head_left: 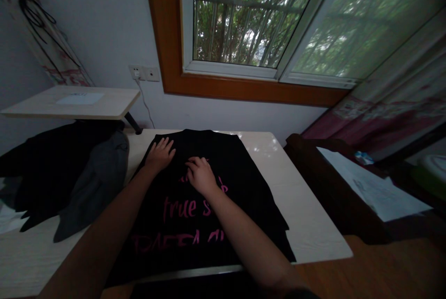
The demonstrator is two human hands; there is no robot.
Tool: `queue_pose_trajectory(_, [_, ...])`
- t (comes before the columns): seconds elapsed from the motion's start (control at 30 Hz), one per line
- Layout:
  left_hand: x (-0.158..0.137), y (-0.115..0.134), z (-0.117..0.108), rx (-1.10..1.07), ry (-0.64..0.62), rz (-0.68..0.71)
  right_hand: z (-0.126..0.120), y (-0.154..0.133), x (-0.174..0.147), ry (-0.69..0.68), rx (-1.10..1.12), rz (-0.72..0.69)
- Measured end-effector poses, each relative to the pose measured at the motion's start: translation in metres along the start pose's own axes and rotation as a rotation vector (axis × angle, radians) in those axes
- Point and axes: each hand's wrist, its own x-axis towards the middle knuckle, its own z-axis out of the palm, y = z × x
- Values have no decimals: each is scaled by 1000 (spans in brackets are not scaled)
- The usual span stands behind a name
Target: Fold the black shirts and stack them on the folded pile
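Observation:
A black T-shirt with pink lettering lies spread on the pale table, its lower edge reaching the table's near side. My left hand rests on its upper left part, fingers stretched out over the fabric. Near the middle, above the words "true s", my right hand is over the cloth with its fingers slightly bent and apart, holding nothing that I can see. My right forearm covers part of the print.
Dark and grey clothes are heaped at the left, under a small raised shelf bearing a paper. The table extends right. Beyond it, a white sheet lies on dark furniture. Behind are a wall socket and a window.

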Motion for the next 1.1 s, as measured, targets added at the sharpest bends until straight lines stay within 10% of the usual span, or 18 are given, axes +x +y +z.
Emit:
queue_pose_trajectory(0.67, [-1, -14, -5, -102, 123, 67, -17, 8, -4, 69, 15, -53])
queue_pose_trajectory(1.1, [-48, -67, -23, -57, 170, -238, -98, 161, -33, 160, -371, 425])
